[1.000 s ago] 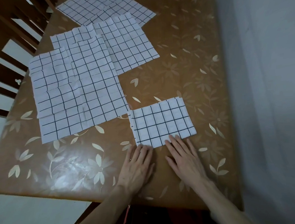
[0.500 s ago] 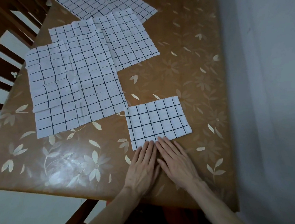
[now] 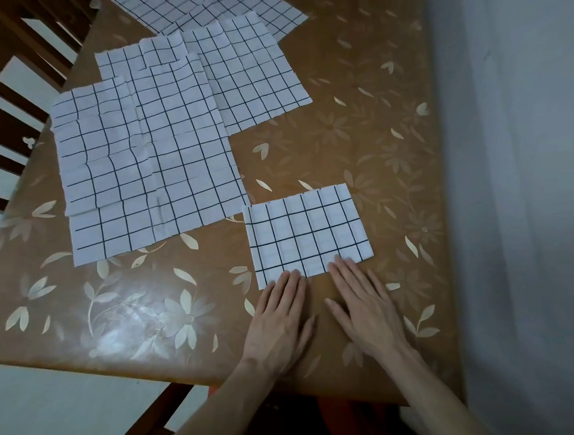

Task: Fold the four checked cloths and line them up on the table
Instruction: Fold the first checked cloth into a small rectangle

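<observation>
A folded white cloth with dark checks [image 3: 305, 233] lies as a small rectangle near the table's front right. My left hand [image 3: 280, 321] and my right hand [image 3: 364, 307] rest flat on the table just below it, fingertips touching its near edge, holding nothing. Three unfolded checked cloths lie further back, overlapping in a chain: the nearest and largest-looking [image 3: 143, 160] at left, a second [image 3: 250, 79] behind it, a third [image 3: 207, 7] at the far edge.
The brown table [image 3: 357, 126] has a glossy cover with pale flower and leaf prints. A grey wall [image 3: 522, 164] runs along its right side. Wooden chair slats [image 3: 5, 102] stand at the far left. The table's front edge is just under my wrists.
My two hands, which were side by side and touching at the folded cloth's near edge, have spread apart along that edge. The cloths have stayed where they were.
</observation>
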`<move>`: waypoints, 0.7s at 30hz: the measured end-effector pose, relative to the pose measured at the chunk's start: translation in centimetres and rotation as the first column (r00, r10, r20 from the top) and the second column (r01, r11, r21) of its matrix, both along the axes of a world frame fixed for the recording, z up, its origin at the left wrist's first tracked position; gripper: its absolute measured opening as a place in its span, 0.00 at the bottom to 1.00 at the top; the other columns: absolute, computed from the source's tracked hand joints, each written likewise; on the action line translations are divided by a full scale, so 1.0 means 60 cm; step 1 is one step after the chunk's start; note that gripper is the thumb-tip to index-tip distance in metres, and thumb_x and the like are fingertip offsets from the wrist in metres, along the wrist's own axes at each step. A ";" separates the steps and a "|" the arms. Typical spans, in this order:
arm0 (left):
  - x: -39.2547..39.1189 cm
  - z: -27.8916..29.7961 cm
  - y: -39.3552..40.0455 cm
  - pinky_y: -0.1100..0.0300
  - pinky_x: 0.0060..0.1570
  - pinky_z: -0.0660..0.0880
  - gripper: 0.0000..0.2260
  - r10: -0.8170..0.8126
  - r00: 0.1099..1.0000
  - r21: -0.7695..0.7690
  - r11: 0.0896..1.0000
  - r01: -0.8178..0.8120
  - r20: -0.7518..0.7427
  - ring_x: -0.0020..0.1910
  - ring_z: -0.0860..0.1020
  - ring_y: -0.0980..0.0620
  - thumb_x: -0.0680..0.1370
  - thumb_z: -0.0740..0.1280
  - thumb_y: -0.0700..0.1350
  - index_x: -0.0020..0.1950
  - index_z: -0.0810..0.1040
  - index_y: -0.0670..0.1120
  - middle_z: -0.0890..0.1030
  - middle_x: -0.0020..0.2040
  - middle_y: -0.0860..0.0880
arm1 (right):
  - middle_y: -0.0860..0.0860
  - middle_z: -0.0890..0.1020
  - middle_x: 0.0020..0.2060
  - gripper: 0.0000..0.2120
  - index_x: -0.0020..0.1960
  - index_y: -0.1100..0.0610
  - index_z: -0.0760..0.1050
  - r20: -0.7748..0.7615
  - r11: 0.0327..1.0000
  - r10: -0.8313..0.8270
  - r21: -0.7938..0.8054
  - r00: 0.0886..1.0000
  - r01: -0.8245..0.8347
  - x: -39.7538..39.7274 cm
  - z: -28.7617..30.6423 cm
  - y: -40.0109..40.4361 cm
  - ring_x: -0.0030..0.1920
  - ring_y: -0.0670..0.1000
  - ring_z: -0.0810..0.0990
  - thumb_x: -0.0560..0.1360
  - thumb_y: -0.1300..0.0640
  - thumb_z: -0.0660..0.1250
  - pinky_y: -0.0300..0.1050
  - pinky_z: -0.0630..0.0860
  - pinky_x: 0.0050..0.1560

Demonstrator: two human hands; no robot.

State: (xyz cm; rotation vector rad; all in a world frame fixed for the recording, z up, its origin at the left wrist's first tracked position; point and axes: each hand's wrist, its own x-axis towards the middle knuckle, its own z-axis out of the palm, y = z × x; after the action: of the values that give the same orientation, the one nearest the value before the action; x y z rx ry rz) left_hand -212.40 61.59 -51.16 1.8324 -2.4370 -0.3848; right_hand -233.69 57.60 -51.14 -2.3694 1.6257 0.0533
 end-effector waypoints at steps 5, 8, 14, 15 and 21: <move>-0.002 0.004 0.000 0.46 0.79 0.55 0.31 0.008 1.000 0.044 0.999 -0.009 0.014 0.82 0.57 0.46 0.86 0.52 0.61 0.83 0.58 0.43 0.61 0.82 0.45 | 0.45 0.50 0.84 0.32 0.85 0.49 0.47 -0.022 0.992 -0.121 -0.025 0.992 0.120 -0.033 0.003 -0.001 0.83 0.43 0.46 0.85 0.36 0.41 0.53 0.55 0.81; 0.001 0.006 -0.001 0.47 0.79 0.53 0.30 -0.004 1.000 0.033 0.999 0.003 0.018 0.82 0.57 0.47 0.86 0.52 0.60 0.83 0.59 0.43 0.62 0.82 0.45 | 0.46 0.53 0.84 0.32 0.85 0.50 0.50 -0.012 0.983 -0.180 -0.038 0.984 0.179 -0.020 -0.001 0.003 0.83 0.44 0.48 0.85 0.36 0.42 0.55 0.57 0.81; 0.008 0.009 -0.001 0.49 0.79 0.52 0.30 -0.019 1.000 0.044 0.999 0.019 -0.010 0.83 0.54 0.48 0.86 0.51 0.59 0.84 0.57 0.44 0.60 0.83 0.47 | 0.46 0.54 0.84 0.31 0.84 0.52 0.52 0.048 0.950 -0.305 -0.052 0.951 0.308 -0.008 -0.001 0.010 0.83 0.45 0.50 0.86 0.38 0.44 0.55 0.58 0.80; 0.008 0.009 -0.001 0.49 0.79 0.52 0.30 -0.016 1.000 0.047 0.999 0.016 -0.015 0.83 0.54 0.49 0.86 0.51 0.59 0.84 0.57 0.44 0.60 0.83 0.47 | 0.46 0.55 0.83 0.31 0.84 0.52 0.52 0.052 0.949 -0.308 -0.053 0.950 0.311 -0.007 0.000 0.010 0.83 0.45 0.51 0.86 0.38 0.44 0.55 0.58 0.80; -0.003 0.013 -0.006 0.44 0.78 0.55 0.28 0.024 1.000 0.042 0.999 -0.024 0.004 0.80 0.62 0.47 0.86 0.53 0.59 0.81 0.64 0.44 0.67 0.79 0.46 | 0.47 0.67 0.79 0.27 0.80 0.51 0.65 0.130 0.932 -0.353 -0.041 0.926 0.361 -0.006 0.021 -0.006 0.78 0.51 0.65 0.86 0.41 0.50 0.56 0.65 0.76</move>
State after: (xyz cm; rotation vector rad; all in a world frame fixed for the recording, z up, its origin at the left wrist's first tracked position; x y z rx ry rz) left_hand -212.56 61.25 -50.37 1.8781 -2.4252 -0.4343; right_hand -234.07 57.22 -49.87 -2.0344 1.9954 -0.2122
